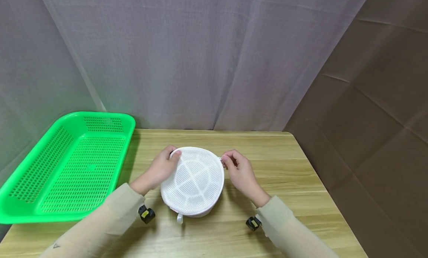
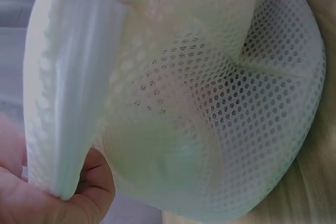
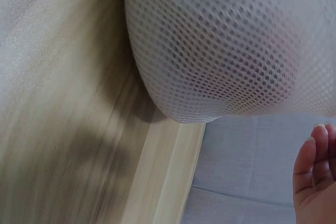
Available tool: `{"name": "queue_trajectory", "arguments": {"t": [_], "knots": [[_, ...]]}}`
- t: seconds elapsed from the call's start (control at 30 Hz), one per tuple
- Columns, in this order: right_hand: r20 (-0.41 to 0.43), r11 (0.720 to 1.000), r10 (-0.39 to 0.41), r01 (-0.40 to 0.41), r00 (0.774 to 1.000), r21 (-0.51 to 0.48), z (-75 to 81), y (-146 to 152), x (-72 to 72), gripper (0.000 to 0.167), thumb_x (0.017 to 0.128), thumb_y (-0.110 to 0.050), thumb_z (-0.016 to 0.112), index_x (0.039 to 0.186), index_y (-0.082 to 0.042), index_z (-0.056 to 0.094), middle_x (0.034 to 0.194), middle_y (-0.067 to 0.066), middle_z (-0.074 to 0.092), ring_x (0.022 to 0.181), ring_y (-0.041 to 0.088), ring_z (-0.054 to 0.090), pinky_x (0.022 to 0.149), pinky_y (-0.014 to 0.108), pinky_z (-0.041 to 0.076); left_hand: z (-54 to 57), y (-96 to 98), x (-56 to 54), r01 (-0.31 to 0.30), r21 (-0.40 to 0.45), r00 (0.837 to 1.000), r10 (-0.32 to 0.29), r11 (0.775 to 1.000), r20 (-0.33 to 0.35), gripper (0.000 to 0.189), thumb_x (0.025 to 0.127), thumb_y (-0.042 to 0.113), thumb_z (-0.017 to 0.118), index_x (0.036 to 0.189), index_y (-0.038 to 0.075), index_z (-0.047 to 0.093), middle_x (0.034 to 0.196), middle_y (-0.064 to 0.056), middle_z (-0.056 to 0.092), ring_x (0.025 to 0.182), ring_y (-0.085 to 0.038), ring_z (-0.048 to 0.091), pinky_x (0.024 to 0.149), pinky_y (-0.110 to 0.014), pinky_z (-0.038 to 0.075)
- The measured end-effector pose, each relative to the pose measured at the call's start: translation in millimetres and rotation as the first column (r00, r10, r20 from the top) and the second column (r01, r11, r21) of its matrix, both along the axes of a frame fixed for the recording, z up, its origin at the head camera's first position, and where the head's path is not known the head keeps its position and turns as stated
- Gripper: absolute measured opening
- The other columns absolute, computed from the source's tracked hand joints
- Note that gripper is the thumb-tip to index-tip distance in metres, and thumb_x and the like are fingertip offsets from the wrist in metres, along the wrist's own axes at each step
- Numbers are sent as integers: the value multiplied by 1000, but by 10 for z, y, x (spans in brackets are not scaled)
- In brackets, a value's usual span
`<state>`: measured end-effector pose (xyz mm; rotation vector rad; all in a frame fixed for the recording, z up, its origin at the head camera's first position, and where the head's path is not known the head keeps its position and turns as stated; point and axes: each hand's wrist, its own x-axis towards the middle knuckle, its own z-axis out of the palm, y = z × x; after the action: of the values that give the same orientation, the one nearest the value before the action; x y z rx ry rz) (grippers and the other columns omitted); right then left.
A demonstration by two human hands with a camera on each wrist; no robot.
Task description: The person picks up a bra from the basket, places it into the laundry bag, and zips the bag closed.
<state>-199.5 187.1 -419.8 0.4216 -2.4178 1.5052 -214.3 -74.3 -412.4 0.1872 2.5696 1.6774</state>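
A round white mesh laundry bag (image 1: pixel 195 176) stands above the table between both hands, its stiff seamed rim facing up. At its upper left, the left hand (image 1: pixel 164 165) pinches the rim between thumb and fingers. The left wrist view shows the same hand (image 2: pixel 63 192) gripping the bag's thick edge band (image 2: pixel 79 93). On the other side, the right hand (image 1: pixel 239 172) pinches a small white piece at the rim, mostly hidden by the fingers. A white loop tab (image 1: pixel 180 218) hangs from the near edge. Pale shapes show dimly through the mesh (image 3: pixel 226 51); I cannot tell what they are.
A large green plastic basket (image 1: pixel 122 168) with slotted sides stands on the left of the wooden table (image 1: pixel 267 142). Behind hangs a grey curtain (image 1: pixel 187 64), and a brown cloth (image 1: pixel 378 113) lines the right side. Black wrist cameras (image 1: pixel 146 214) sit below both sleeves.
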Motion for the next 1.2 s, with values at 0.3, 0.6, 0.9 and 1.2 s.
{"name": "queue_trajectory", "arguments": {"t": [0.3, 0.6, 0.9, 1.2], "knots": [[8, 1000, -6, 6, 1000, 9, -16, 14, -7, 15, 98, -20, 57, 90, -9, 64, 82, 4, 63, 75, 21, 60, 66, 35, 53, -43, -57, -29, -24, 54, 999, 22, 998, 28, 22, 102, 23, 47, 104, 3, 55, 94, -11, 56, 88, -24, 51, 77, -34, 42], [-20, 999, -52, 52, 998, 4, 17, -22, -30, 11, 98, -15, 58, 92, -8, 64, 79, 3, 62, 72, 26, 60, 61, 26, 50, 43, -40, -16, 69, -45, 992, -73, 997, -102, 32, 97, 23, 58, 118, -1, 58, 110, -17, 61, 99, -28, 59, 87, -41, 48], [-33, 997, -72, 72, 997, 8, 34, -78, -14, 10, 95, -9, 61, 91, -2, 67, 78, 7, 64, 67, 21, 56, 58, 24, 43, 134, 84, 67, 169, -137, 973, -188, 976, -135, 37, 96, 25, 61, 124, 1, 58, 113, -13, 65, 106, -26, 60, 94, -43, 46], [-38, 998, -47, 48, 998, 31, 152, -127, 82, 10, 96, -9, 60, 91, -3, 66, 79, 5, 64, 67, 15, 54, 59, 24, 44, 115, 131, 92, 184, -138, 962, -207, 973, -176, 18, 97, 17, 59, 108, 4, 64, 96, -6, 66, 90, -19, 60, 84, -39, 48]]}}
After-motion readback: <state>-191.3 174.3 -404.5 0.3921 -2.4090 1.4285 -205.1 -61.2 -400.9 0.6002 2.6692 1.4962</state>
